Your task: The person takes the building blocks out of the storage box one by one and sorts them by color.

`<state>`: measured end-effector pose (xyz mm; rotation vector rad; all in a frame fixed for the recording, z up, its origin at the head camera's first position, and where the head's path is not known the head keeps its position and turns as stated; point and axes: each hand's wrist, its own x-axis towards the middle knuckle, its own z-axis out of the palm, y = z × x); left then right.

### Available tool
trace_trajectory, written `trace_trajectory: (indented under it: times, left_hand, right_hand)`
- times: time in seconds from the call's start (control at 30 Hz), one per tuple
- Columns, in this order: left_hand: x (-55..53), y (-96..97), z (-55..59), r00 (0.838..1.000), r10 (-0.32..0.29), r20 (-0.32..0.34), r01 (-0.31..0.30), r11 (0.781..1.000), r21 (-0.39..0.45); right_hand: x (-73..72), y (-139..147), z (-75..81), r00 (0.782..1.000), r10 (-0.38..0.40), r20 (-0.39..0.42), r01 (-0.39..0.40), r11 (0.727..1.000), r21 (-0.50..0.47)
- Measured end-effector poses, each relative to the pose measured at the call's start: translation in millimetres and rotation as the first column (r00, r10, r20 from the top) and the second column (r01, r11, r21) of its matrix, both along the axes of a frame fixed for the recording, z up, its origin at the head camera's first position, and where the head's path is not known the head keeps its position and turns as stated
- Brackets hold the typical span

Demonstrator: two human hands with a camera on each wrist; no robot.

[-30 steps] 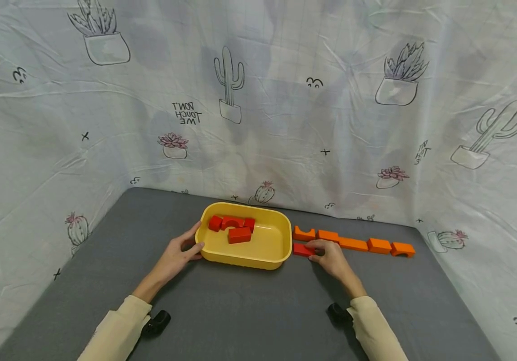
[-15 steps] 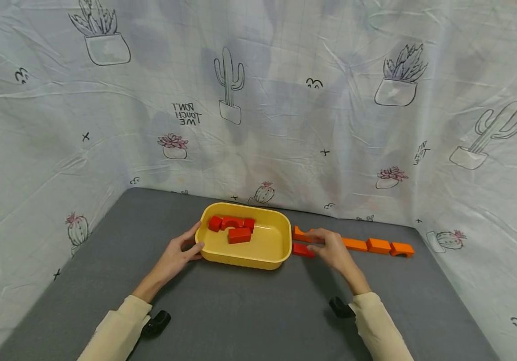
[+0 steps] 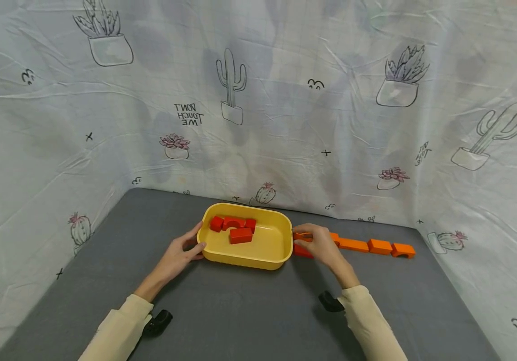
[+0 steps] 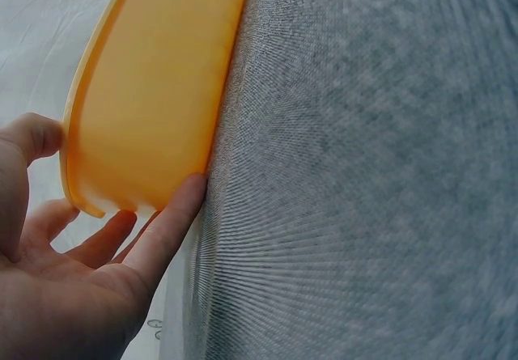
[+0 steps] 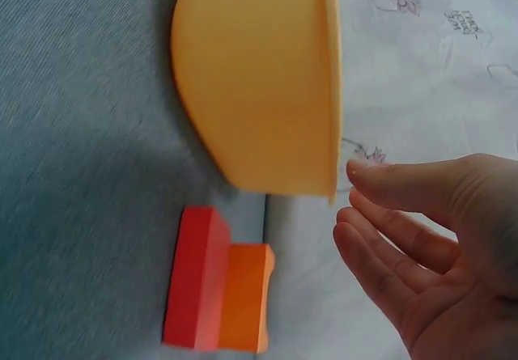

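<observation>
A yellow tray [image 3: 269, 243] sits on the grey table with several red blocks [image 3: 241, 235] in its left part. At its left end, my left hand [image 3: 178, 253] rests straight fingers and thumb against the wall and rim, the palm apart from it in the left wrist view. My right hand [image 3: 320, 244] hovers by the tray's right end, over a red block [image 5: 188, 279] and an orange block with a notched edge [image 5: 245, 295]. Those two lie side by side. In the right wrist view, thumb and fingers are slightly apart and hold nothing.
A row of orange blocks [image 3: 353, 244] runs right from the tray, ending in an arch-shaped orange block [image 3: 403, 249]. Behind the grey table [image 3: 249, 311] hangs a white curtain [image 3: 281, 120] with cactus drawings. Black devices [image 3: 157, 323] sit at both wrists.
My right hand let go of the red block beside the tray, rose, and shifted back and left over the nearest orange block. The left hand and tray have stayed in place.
</observation>
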<state>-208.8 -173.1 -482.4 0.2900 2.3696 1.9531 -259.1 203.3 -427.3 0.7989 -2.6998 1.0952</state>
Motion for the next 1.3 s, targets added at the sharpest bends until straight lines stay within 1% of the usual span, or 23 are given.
trace_trajectory:
  times: [0.1,0.27,0.4,0.6,0.73,0.87,1.13,1.3]
  left_hand:
    - [-0.2,-0.6,-0.2,1.0,0.001,-0.001,-0.001,1.0,0.001]
    - [0.1,-0.6,-0.8,1.0,0.003,0.004,-0.003,1.0,-0.011]
    - [0.6,-0.2,-0.4,1.0,0.003,0.003,-0.003,1.0,-0.007]
    - [0.1,0.9,0.1,1.0,0.003,0.001,-0.003,1.0,-0.003]
    - [-0.6,2.0,-0.1,1.0,0.004,0.006,-0.004,1.0,-0.001]
    - [-0.2,2.1,0.1,1.0,0.006,0.007,-0.006,1.0,-0.001]
    - [0.6,1.3,0.5,1.0,0.005,0.007,-0.005,1.0,0.0]
    - [0.7,0.6,0.9,1.0,0.008,0.009,-0.008,1.0,0.009]
  right_hand:
    - [-1.5,-10.7,3.4,0.999,0.028,-0.015,-0.028,1.0,-0.014]
    - [-4.9,-37.0,5.5,0.996,0.086,0.029,-0.086,0.996,0.0]
    - [-9.5,-60.9,2.3,0.991,0.12,0.065,-0.121,0.992,0.024]
    - [-15.5,-89.8,-4.1,0.988,0.138,0.075,-0.141,0.989,0.041]
    - [-19.6,-102.7,-8.3,0.988,0.131,0.078,-0.138,0.986,0.09]
    - [-23.1,-111.2,-13.0,0.992,0.109,0.066,-0.118,0.981,0.152]
    - [-25.6,-119.4,-20.4,0.996,0.075,0.053,-0.085,0.976,0.203]
    - [-26.1,-123.0,-21.2,0.997,0.064,0.04,-0.072,0.964,0.257]
